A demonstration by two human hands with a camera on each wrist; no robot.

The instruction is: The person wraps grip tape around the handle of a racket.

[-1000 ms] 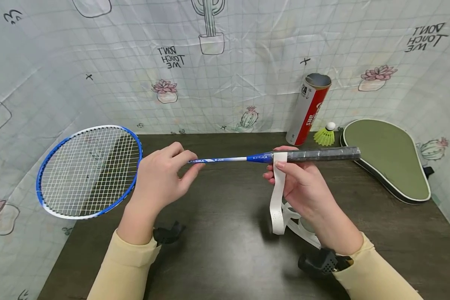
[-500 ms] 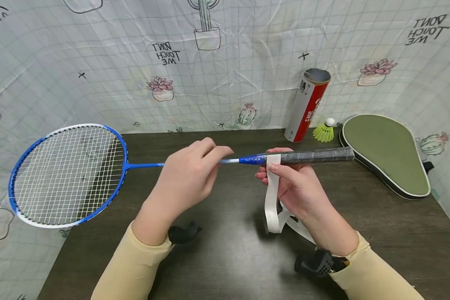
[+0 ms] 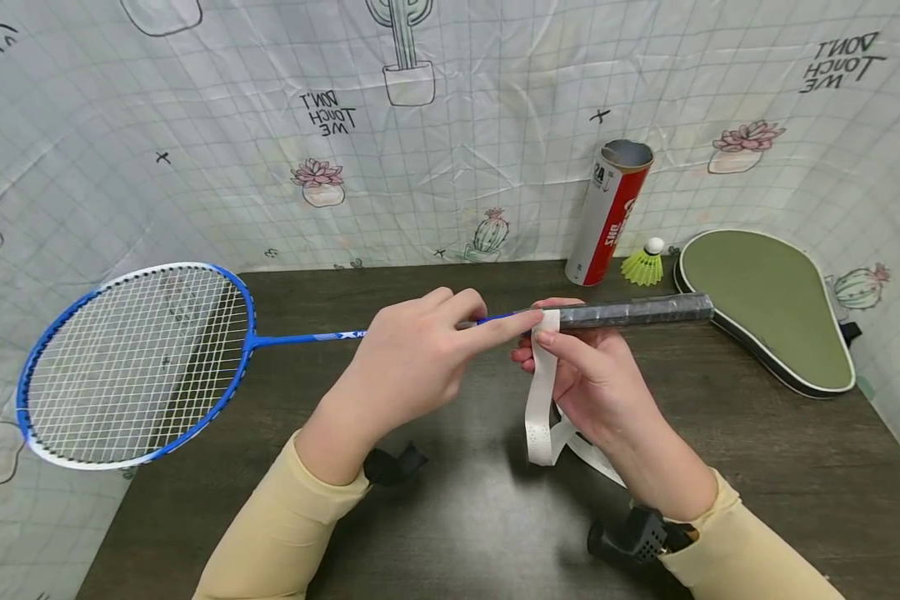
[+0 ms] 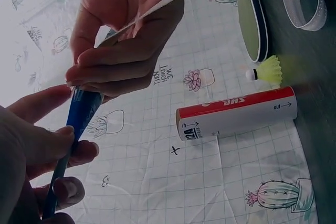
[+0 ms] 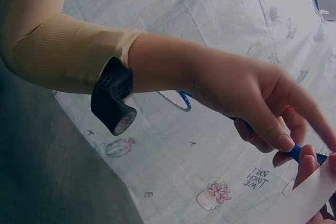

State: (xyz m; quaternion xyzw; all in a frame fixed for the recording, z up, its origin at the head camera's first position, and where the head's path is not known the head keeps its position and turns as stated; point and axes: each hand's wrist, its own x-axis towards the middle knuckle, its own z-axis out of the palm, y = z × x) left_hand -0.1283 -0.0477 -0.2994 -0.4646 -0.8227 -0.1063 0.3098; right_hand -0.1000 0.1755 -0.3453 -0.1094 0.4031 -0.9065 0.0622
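Clock positions are taken from the centre of the head view. The dark surface [image 3: 450,533] spreads across 6 o'clock. Above it, the racket [image 3: 330,337] is held crosswise, its strung head towards 9 o'clock and its dark handle [image 3: 637,312] towards 3. The green case [image 3: 765,308] lies at 3 o'clock; the red-and-white tube [image 3: 611,217] stands at 2.

Of the hands, the left hand [image 3: 420,358] has changed most: a second ago it was near the racket's head, and it has since travelled along the shaft towards 3 o'clock. Its thumb and fingers pinch the shaft, the index finger now stretched to the white tape [image 3: 542,387]. The right hand [image 3: 596,375] keeps its grip on the handle's base, thumb pinning the tape, which hangs towards 6 o'clock as before. The yellow shuttlecock [image 3: 643,265], between 2 and 3 o'clock, remains beside the tube.
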